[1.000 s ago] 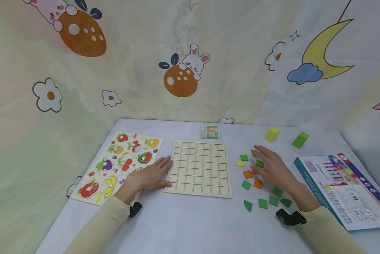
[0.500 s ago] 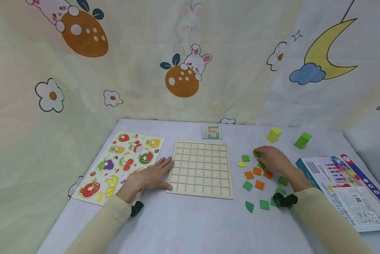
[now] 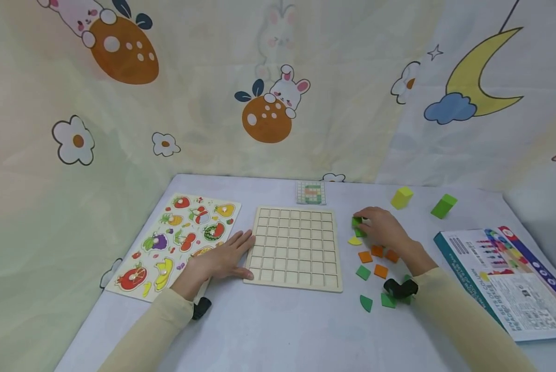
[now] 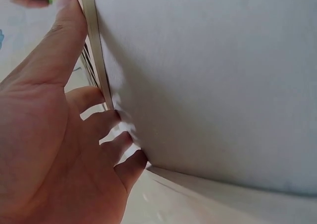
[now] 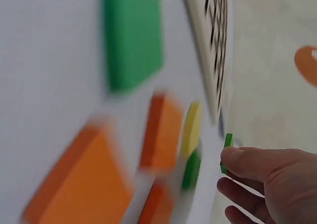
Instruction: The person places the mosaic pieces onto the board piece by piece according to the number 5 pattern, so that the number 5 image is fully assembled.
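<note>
A pale wooden grid board (image 3: 293, 248) lies in the middle of the table. My left hand (image 3: 224, 258) rests at its left edge with fingers spread; in the left wrist view the thumb (image 4: 59, 45) touches the board's side. To the right of the board, my right hand (image 3: 387, 230) pinches a green tile (image 5: 228, 140) between thumb and fingers, raised off the table. Another green tile (image 3: 359, 233) lies just below it in the head view. Close by are a yellow quarter-round tile (image 3: 354, 241), several orange tiles (image 3: 365, 257) and more green tiles (image 3: 364, 273), partly hidden by the right wrist.
A fruit picture puzzle board (image 3: 180, 232) lies on the left, partly under my left forearm. A small pattern card (image 3: 311, 192) is behind the grid. A yellow block (image 3: 401, 198) and a green block (image 3: 444, 206) stand at the back right, with a flat box (image 3: 510, 284) nearer.
My right hand has gone from hovering over the tiles to pinching a green one, and has carried it leftward towards the grid board. The left hand stays in place.
</note>
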